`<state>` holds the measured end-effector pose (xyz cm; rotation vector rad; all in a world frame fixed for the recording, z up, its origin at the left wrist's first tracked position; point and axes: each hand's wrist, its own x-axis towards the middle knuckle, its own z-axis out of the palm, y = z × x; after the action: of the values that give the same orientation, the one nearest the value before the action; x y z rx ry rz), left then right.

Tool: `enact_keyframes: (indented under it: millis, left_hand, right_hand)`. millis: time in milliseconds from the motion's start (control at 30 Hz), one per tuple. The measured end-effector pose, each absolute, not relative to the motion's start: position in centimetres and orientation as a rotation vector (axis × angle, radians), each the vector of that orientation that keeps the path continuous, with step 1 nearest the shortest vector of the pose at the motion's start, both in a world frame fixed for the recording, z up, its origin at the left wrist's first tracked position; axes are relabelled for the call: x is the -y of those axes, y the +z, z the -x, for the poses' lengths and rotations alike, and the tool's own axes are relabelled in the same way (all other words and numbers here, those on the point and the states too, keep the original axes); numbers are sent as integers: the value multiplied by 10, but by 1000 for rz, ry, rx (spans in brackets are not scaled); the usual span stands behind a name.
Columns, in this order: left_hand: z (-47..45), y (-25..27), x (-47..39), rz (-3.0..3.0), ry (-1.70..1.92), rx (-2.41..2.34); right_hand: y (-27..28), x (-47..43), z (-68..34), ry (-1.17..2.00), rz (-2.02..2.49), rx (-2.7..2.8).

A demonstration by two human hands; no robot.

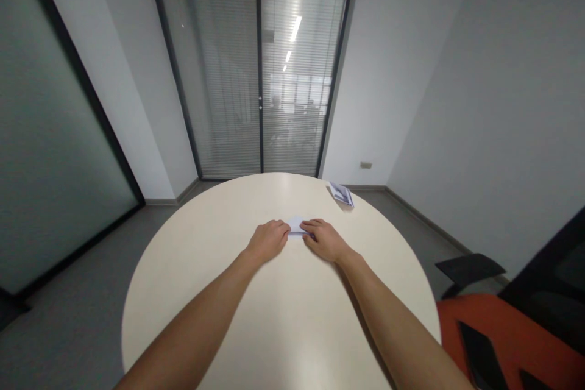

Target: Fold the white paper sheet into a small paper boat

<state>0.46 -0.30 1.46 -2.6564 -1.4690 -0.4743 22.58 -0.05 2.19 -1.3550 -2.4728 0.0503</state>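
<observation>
A small piece of folded white paper (pixel 296 226) lies on the round cream table (pixel 214 244), a little beyond its middle. My left hand (pixel 269 240) grips the paper's left end, its fingers curled together. At the opposite end, my right hand (pixel 326 241) is closed on the paper, the thumb at the near edge and the fingers over the top. Only the strip between both hands shows; its ends are hidden under my fingers. A straight crease or edge runs along its near side.
Near the table's far right edge sits another folded paper piece (pixel 341 194), partly raised. An office chair with an orange seat (pixel 516 323) and a black armrest (pixel 470 268) stands close on the right. Glass doors with blinds (pixel 219 85) are beyond the table.
</observation>
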Motion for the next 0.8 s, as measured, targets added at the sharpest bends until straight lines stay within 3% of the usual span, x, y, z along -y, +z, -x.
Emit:
enact_keyframes:
  millis: [800]
  left_hand:
    - [-6,15,2,2586,-488,1606]
  right_hand:
    - [19,-2,-221,141,1276,2350]
